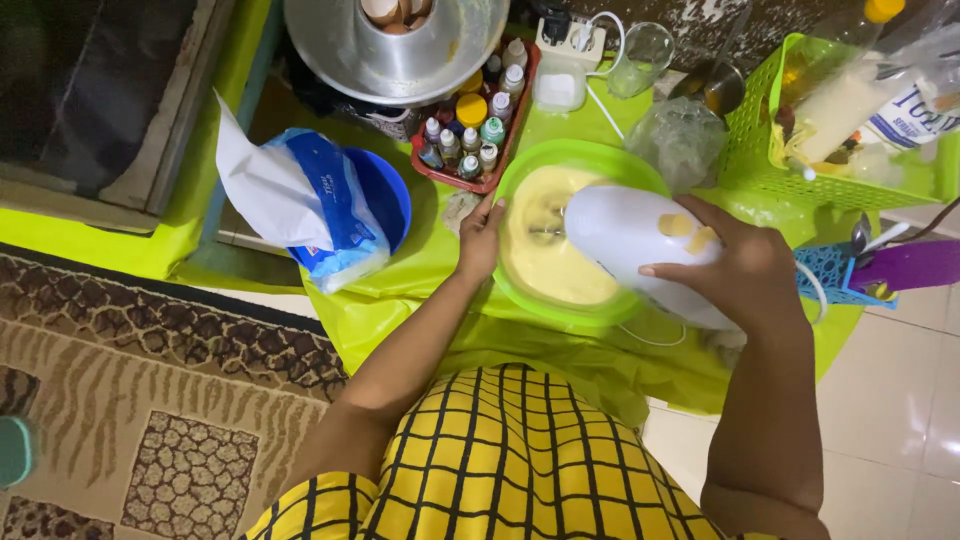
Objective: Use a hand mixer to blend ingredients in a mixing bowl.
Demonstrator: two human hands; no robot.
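head view: the right hand (pixel 745 275) wraps its fingers around a white hand mixer (pixel 640 245) held over the green bowl (pixel 520 180) of pale batter (pixel 555 270), beaters dipped in. the left hand (pixel 482 238) presses flat, fingers spread, against the rim, apparently steadying it on the green sheet (pixel 400 310).

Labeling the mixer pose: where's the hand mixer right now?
In the head view, the white hand mixer sits right of centre over the green bowl of pale batter, held by the right hand; the left hand steadies the bowl's left rim.
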